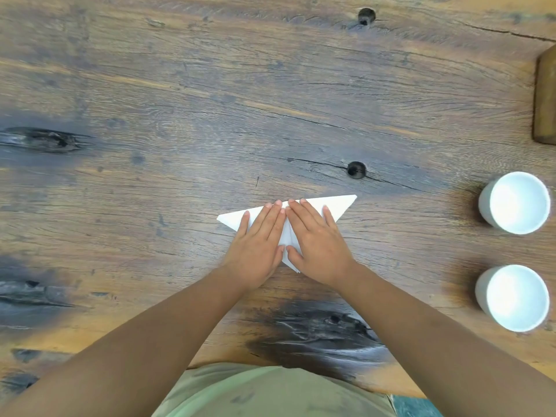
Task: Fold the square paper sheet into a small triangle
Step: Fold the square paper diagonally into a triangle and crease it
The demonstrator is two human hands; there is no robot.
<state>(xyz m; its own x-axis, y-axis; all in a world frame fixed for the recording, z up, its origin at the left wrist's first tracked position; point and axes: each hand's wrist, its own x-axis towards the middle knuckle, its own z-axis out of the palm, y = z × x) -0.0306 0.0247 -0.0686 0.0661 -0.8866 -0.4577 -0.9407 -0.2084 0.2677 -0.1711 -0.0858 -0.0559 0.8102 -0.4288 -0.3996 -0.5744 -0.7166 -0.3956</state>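
Setting reads as a domestic or similar informal room; exact type not determinable. Evidence: rustic wooden table (180, 100), knotted and cracked, fills the frame; upper white cup (519, 203) and lower white cup (511, 297) at right; wooden block (546, 100), cropped, upper right.

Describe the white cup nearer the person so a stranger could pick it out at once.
On the dark, knotted wooden table, two round white cups stand apart on the right side. The nearer white cup is closest to the person's body; the farther white cup sits level with the folded white paper triangle.
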